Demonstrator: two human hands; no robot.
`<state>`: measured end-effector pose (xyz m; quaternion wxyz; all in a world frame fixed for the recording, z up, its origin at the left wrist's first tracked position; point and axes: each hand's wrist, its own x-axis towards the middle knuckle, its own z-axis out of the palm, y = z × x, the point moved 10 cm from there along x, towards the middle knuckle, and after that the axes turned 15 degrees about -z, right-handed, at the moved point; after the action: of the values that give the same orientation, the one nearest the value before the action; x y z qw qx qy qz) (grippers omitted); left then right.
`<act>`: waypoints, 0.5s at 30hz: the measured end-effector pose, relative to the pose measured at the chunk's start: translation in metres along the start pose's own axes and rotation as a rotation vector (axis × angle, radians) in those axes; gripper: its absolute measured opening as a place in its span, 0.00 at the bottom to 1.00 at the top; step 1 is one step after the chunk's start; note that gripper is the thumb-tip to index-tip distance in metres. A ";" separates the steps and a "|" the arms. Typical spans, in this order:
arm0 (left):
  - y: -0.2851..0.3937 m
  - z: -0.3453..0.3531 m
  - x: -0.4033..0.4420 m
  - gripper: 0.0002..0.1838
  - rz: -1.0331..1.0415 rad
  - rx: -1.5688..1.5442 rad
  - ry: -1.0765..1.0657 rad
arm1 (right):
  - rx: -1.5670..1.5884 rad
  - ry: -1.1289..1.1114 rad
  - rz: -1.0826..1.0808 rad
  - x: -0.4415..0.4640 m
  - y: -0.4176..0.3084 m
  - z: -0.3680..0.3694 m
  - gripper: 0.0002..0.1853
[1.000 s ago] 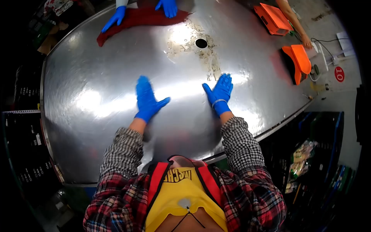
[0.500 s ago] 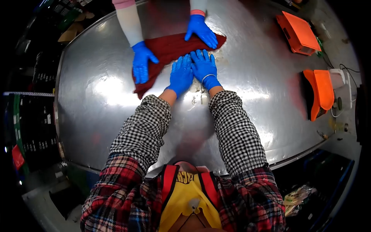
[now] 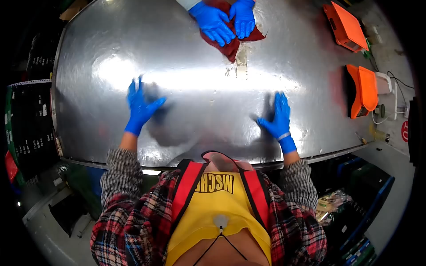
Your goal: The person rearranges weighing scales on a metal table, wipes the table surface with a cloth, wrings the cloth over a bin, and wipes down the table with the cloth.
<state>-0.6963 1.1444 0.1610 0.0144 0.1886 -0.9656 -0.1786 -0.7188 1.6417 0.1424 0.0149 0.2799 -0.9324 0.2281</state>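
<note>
Left of my left hand (image 3: 141, 108), dark crates (image 3: 31, 119), contents unclear. That hand: blue-gloved, thumb apart from fingers, over metal table (image 3: 195, 113). Beyond, between my hands, red cloth (image 3: 229, 51) under co-worker's hands (image 3: 213, 23). Right hand (image 3: 278, 122), thumb likewise apart. Nearer me, rightward, wrapped packets (image 3: 328, 204) at dark crate (image 3: 370, 188).

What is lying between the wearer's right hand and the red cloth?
Only the metal table, with a stained patch, separates the right hand from the red cloth in the head view.

A metal table (image 3: 213, 119) bears what looks like red cloth (image 3: 230, 52).
</note>
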 end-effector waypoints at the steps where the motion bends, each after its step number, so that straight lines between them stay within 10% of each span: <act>1: -0.047 0.005 -0.023 0.66 -0.070 0.108 -0.021 | -0.072 -0.063 0.066 -0.029 -0.005 0.000 0.66; 6: -0.059 0.013 -0.122 0.74 -0.131 0.351 -0.310 | -0.261 -0.386 0.389 -0.102 -0.022 0.025 0.77; 15: 0.154 0.088 -0.044 0.67 0.268 -0.009 -0.168 | -0.330 -0.103 0.320 0.099 -0.011 0.047 0.64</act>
<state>-0.7196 1.3235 0.1341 -0.0417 0.0423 -0.9791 -0.1946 -0.7918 1.5622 0.1202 -0.0236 0.1334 -0.9891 0.0577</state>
